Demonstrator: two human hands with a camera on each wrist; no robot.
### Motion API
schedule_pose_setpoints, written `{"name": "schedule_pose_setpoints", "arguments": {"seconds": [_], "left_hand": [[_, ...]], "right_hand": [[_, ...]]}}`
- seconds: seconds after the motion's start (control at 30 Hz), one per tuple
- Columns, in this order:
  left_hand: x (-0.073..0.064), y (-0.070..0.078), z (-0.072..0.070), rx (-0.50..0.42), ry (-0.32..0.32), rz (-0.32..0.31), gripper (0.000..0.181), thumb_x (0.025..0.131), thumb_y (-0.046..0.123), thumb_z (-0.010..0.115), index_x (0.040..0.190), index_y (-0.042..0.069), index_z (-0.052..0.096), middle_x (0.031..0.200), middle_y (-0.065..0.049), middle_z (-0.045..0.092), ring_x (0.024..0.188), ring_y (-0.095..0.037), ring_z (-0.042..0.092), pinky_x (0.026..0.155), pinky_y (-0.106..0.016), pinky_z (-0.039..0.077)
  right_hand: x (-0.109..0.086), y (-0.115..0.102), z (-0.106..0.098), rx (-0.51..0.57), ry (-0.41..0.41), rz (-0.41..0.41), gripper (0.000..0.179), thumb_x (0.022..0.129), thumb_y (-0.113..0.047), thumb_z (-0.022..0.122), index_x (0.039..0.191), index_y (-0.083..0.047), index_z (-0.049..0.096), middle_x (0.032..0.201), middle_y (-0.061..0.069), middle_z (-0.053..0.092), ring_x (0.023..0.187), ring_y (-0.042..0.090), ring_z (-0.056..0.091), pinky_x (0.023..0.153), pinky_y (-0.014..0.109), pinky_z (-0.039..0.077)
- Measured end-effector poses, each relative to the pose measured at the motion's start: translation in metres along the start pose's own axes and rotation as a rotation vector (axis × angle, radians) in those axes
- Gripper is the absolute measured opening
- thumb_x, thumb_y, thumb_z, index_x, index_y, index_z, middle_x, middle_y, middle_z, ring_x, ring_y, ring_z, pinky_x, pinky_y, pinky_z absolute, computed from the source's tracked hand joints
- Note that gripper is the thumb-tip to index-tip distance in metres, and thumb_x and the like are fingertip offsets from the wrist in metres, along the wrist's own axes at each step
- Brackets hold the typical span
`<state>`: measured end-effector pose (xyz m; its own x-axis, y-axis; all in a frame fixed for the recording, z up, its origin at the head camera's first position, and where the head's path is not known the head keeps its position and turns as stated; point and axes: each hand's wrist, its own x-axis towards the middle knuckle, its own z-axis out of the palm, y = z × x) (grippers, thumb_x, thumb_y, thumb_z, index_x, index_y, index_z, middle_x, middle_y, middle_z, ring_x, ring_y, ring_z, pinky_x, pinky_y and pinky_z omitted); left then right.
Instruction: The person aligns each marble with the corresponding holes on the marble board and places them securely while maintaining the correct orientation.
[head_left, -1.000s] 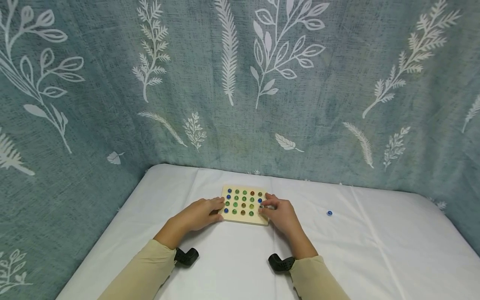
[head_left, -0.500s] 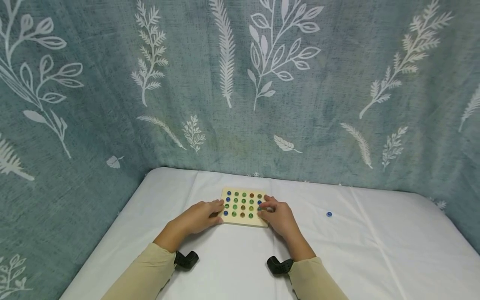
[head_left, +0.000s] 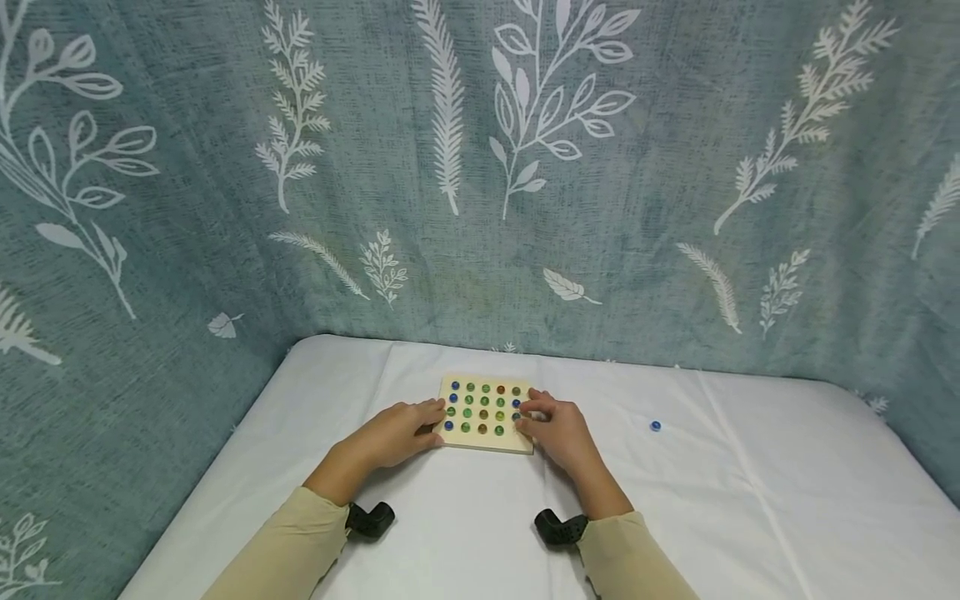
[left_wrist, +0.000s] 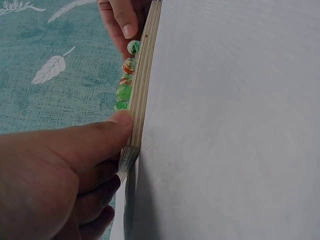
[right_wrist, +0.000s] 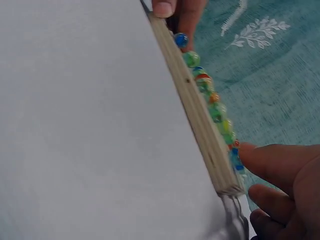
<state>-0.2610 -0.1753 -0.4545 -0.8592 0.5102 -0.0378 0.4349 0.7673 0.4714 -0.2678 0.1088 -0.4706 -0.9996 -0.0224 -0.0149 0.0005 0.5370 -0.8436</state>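
A pale wooden board (head_left: 495,442) with rows of green, blue and amber glass marbles lies on the white cloth. My left hand (head_left: 401,432) grips its left side, thumb at the front corner and fingers along the side edge, also seen on the board's layered edge (left_wrist: 142,82) in the left wrist view. With thumb and index finger, my right hand (head_left: 558,429) pinches a marble (head_left: 516,417) in the right-hand column. In the right wrist view, that thumb touches a bluish marble (right_wrist: 235,158) at the near end of the row; the other fingers curl beside the board.
One loose blue marble (head_left: 656,426) rests on the white cloth (head_left: 720,500) to the right of the board. A teal curtain (head_left: 637,167) with white leaf prints hangs behind and to the left of the table. Each wrist wears a black camera mount (head_left: 560,527).
Both hands keep their places at the board. The head view has shifted slightly; the right thumb and index finger stay at the same marble. The loose blue marble lies where it was.
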Motion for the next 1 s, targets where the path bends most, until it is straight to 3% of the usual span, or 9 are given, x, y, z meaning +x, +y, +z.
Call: {"name": "schedule_pose_setpoints", "arguments": {"seconds": [0.17,0.4,0.67,1.0], "left_hand": [[-0.001,0.000,-0.001,-0.016,0.004,-0.008,0.059,0.094,0.032,0.067,0.146,0.011,0.049,0.154,-0.004,0.042,0.144,-0.022,0.038,0.117,-0.042,0.035],[-0.001,0.001,0.000,-0.017,0.007,0.002,0.059,0.094,0.032,0.067,0.146,0.010,0.049,0.153,-0.005,0.042,0.143,-0.022,0.039,0.117,-0.042,0.035],[-0.001,0.002,0.000,-0.022,-0.008,-0.012,0.058,0.094,0.032,0.066,0.146,0.010,0.049,0.154,-0.004,0.041,0.144,-0.023,0.038,0.117,-0.043,0.035],[-0.001,0.004,-0.001,-0.024,-0.006,-0.019,0.059,0.094,0.031,0.067,0.146,0.010,0.048,0.154,-0.005,0.041,0.144,-0.022,0.037,0.117,-0.042,0.035]], "right_hand": [[0.001,0.002,-0.020,0.013,0.043,0.025,0.031,0.088,-0.018,0.074,0.117,-0.007,0.072,0.149,0.005,0.050,0.147,0.028,0.032,0.121,0.050,0.026],[0.002,0.011,-0.064,0.000,0.094,0.079,0.039,0.093,-0.025,0.068,0.128,-0.005,0.066,0.153,0.002,0.044,0.148,0.025,0.029,0.120,0.053,0.025],[-0.012,0.031,-0.114,0.002,0.156,0.139,0.052,0.095,-0.036,0.066,0.136,-0.005,0.060,0.157,0.002,0.037,0.151,0.029,0.022,0.120,0.056,0.022],[-0.018,0.067,-0.150,0.032,0.216,0.321,0.051,0.093,-0.036,0.067,0.135,-0.007,0.061,0.158,0.003,0.034,0.151,0.032,0.017,0.121,0.053,0.020]]}}
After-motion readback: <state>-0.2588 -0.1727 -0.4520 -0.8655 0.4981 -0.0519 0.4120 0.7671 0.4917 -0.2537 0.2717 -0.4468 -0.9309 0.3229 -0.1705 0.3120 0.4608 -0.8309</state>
